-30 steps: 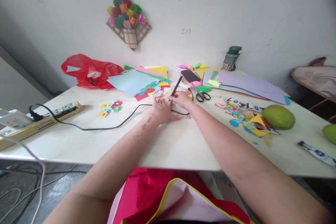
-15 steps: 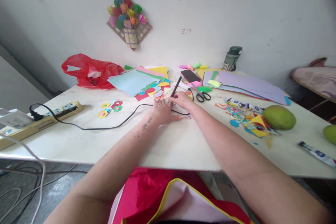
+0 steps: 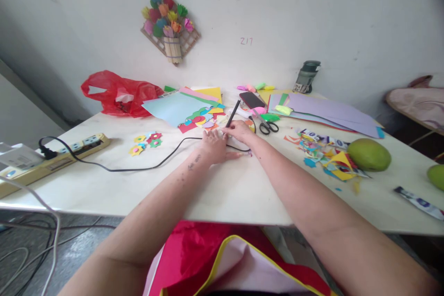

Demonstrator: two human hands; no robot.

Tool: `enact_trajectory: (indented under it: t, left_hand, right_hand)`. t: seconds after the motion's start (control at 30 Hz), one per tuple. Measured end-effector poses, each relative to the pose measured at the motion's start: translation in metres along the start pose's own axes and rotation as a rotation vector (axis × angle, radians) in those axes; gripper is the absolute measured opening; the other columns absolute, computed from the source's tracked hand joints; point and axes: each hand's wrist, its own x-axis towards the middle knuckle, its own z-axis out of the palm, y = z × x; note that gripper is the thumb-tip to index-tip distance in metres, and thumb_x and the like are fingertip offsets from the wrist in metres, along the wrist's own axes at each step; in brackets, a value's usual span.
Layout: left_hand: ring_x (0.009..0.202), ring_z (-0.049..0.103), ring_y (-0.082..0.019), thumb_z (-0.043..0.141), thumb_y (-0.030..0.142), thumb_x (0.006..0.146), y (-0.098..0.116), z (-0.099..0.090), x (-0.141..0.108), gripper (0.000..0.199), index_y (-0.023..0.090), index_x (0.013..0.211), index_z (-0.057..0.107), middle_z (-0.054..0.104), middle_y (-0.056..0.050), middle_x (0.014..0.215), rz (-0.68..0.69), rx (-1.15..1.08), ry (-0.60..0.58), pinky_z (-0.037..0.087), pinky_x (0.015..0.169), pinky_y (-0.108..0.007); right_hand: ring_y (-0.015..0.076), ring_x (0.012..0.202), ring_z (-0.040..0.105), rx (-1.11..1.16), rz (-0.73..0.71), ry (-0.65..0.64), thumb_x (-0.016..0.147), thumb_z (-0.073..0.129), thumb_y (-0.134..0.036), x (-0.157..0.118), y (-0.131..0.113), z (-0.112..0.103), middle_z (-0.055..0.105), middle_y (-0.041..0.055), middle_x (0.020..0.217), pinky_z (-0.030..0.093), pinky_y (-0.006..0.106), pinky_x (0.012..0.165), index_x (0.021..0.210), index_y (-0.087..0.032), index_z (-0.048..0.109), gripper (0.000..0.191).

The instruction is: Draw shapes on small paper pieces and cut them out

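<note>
My left hand [image 3: 215, 144] lies on the white table, fingers forward and thumb stretched out to the right. My right hand [image 3: 240, 130] meets it at the fingertips, closed on a slim black pen-like stick [image 3: 233, 113] that slants up and away. Whatever lies under the fingers is hidden. A black cord [image 3: 166, 159] runs beneath the hands and curls round on the right. Just beyond the hands are coloured paper cut-outs [image 3: 203, 120]. Black-handled scissors [image 3: 268, 127] lie right of the right hand. Several small paper flowers [image 3: 147, 142] rest to the left.
A power strip [image 3: 55, 162] and red plastic bag [image 3: 121, 95] are at left. Coloured paper sheets [image 3: 322, 108], a phone [image 3: 252, 100] and a bottle [image 3: 307, 77] stand along the back. Paper scraps [image 3: 338, 166], a green mango [image 3: 369, 155] and a tube [image 3: 419, 203] lie at right.
</note>
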Motion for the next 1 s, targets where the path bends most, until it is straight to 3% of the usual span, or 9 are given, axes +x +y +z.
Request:
enact_trajectory:
  t: [1.0]
  left_hand:
    - [0.124,0.035,-0.038,0.029,0.074,0.077,0.0007,-0.0016,0.0002,0.092,0.007,0.140,0.032,0.038,-0.027,0.137,-0.003,-0.028,-0.038,0.019,0.102,-0.053]
  right_hand:
    - [0.0169,0.074,0.061,-0.015,0.012,0.041,0.077,0.061,-0.041,0.0035,0.0027,0.0054,0.070,0.0033,0.077,0.041,0.026,0.067,0.081,-0.018,0.071,0.025]
